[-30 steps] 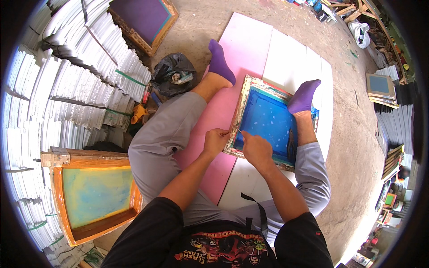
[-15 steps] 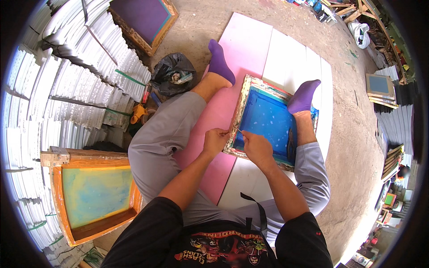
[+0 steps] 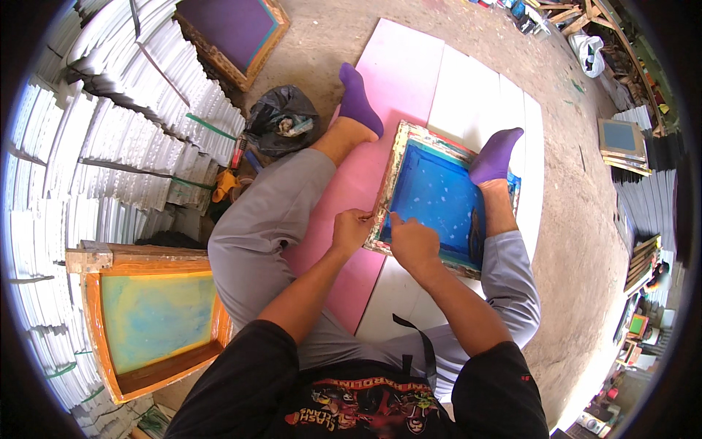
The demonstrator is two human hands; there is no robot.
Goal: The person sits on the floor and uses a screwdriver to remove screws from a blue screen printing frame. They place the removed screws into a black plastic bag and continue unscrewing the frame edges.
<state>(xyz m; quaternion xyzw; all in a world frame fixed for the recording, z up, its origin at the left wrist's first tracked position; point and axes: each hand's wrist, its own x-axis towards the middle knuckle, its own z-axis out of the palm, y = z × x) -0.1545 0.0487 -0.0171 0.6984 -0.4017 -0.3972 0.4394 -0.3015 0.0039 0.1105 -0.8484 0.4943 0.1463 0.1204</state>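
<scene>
A screen-printing frame [image 3: 387, 195] with a paint-smeared wooden rim and blue mesh lies on pink and white boards between my legs. Beside its near left rim, my left hand [image 3: 352, 230] is closed with thumb and fingertips pinched together; what they pinch, if anything, is too small to name. My right hand [image 3: 415, 244] is over the near left corner of the mesh, fingers curled and the index finger reaching to the inner edge of the rim. Whatever it grips is mostly hidden. My right foot in a purple sock [image 3: 495, 157] rests across the frame's right side.
At left stand tall stacks of white sheets [image 3: 124, 132] and an orange-rimmed screen frame [image 3: 93, 322]. A black plastic bag [image 3: 281, 110] lies beyond my left leg. A purple-mesh frame [image 3: 252, 73] lies at the far left. More frames [image 3: 621, 143] are stacked at right.
My right hand has shifted slightly left and toward me along the rim. The thin pale piece that showed between my hands is now barely visible. The left hand stays nearly still.
</scene>
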